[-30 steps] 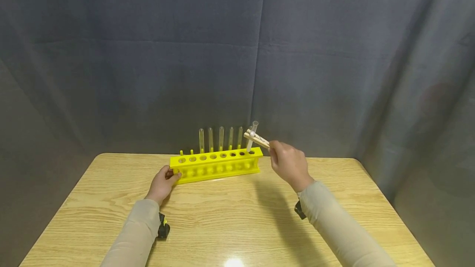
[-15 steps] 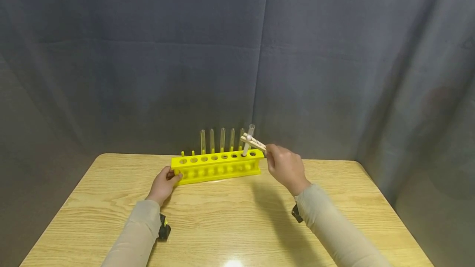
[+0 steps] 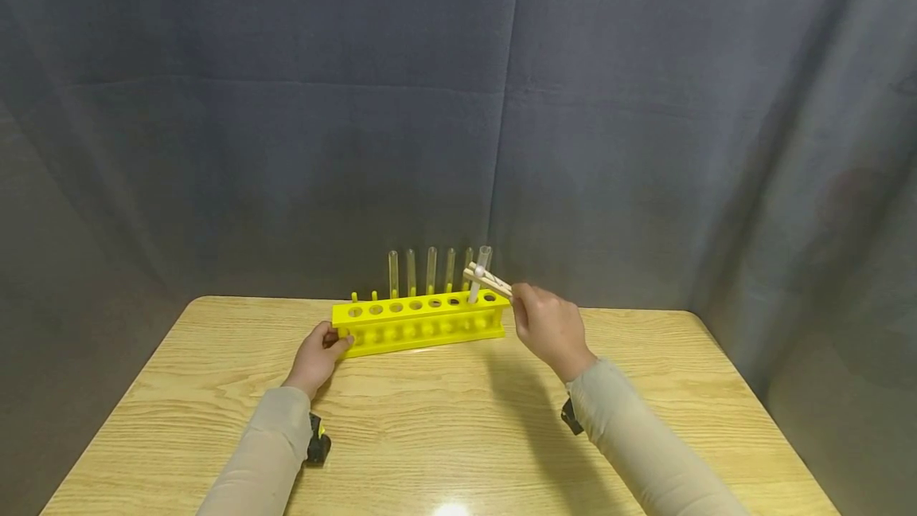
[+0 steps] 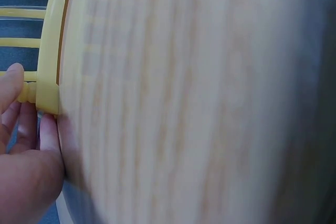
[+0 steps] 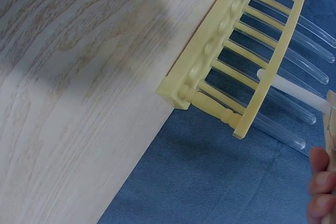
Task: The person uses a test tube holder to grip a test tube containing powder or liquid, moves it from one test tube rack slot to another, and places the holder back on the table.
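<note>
My left hand grips the left end of a yellow test tube rack, thumb on its front and fingers behind. In the left wrist view those fingers close round the rack's end. My right hand holds a wooden test tube holder, whose far end clamps a test tube with a white lower part. The tube leans slightly, its lower end in the rack's second hole from the right. The right wrist view has its white rounded tip just through the upper plate.
Several clear test tubes stand upside down on pegs along the rack's back. Bare pegs show at its left end. The rack stands near the back edge of a wooden table, before a dark grey curtain.
My right hand has moved a little left and down with the holder. The tube has shifted from above the rack's right end into the second hole from the right. My left hand stays on the rack.
</note>
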{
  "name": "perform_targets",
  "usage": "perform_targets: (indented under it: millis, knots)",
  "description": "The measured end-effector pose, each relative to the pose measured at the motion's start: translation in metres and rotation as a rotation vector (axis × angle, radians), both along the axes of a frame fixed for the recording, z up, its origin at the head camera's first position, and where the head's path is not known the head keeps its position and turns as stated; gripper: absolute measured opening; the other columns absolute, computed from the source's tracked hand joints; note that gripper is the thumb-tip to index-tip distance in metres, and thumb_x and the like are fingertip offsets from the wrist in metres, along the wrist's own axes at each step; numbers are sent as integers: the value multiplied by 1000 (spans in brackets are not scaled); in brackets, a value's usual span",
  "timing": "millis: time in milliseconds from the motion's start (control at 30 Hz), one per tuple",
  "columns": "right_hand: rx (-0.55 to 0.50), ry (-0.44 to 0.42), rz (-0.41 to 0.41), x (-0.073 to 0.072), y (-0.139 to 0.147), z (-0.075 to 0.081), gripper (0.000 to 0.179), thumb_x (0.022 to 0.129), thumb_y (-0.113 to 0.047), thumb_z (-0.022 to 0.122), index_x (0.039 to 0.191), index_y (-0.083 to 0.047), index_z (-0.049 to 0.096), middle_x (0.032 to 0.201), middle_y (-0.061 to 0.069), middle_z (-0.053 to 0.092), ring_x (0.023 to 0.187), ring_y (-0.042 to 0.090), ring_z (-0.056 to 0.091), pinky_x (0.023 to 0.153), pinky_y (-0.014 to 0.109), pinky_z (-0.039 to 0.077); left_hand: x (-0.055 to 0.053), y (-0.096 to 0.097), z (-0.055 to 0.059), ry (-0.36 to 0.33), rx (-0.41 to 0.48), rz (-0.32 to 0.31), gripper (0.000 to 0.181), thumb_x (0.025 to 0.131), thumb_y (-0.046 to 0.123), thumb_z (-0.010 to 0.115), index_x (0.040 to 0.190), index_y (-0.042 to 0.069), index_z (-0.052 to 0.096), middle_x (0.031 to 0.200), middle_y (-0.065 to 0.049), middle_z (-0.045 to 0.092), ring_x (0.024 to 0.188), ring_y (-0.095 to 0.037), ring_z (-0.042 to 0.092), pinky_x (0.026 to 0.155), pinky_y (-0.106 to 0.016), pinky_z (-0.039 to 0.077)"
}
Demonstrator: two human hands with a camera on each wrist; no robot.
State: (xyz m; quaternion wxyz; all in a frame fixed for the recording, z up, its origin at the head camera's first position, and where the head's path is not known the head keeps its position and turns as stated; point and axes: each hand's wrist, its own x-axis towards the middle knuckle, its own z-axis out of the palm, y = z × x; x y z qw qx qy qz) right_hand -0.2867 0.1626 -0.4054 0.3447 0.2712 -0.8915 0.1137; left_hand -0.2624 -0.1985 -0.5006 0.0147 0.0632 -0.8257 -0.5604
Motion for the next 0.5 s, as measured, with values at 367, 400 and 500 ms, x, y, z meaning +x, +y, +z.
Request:
perform_targets:
  millis: [367,400,500]
  knots:
    - [1,-52,-13,1,-2,-7,5,92,-5,69,97,-4,70,72,4,65,53,18,56,43,32,45,1,0,1,8,-12,-7,24,106,17,56,117,-4,51,126,-26,56,119,-41,52,104,-56,40]
    - [3,-53,-14,1,-3,-8,5,92,-6,69,97,-4,70,72,4,66,53,18,56,42,32,44,1,0,1,8,-11,-7,24,106,17,56,117,-4,51,126,-26,56,119,-41,52,104,-56,40]
    - [6,-53,-19,0,-3,-10,4,92,-6,69,97,-5,69,71,4,65,51,18,55,41,32,43,-1,-1,-2,6,-6,-6,23,106,16,56,118,-3,51,127,-26,55,120,-41,52,105,-56,39]
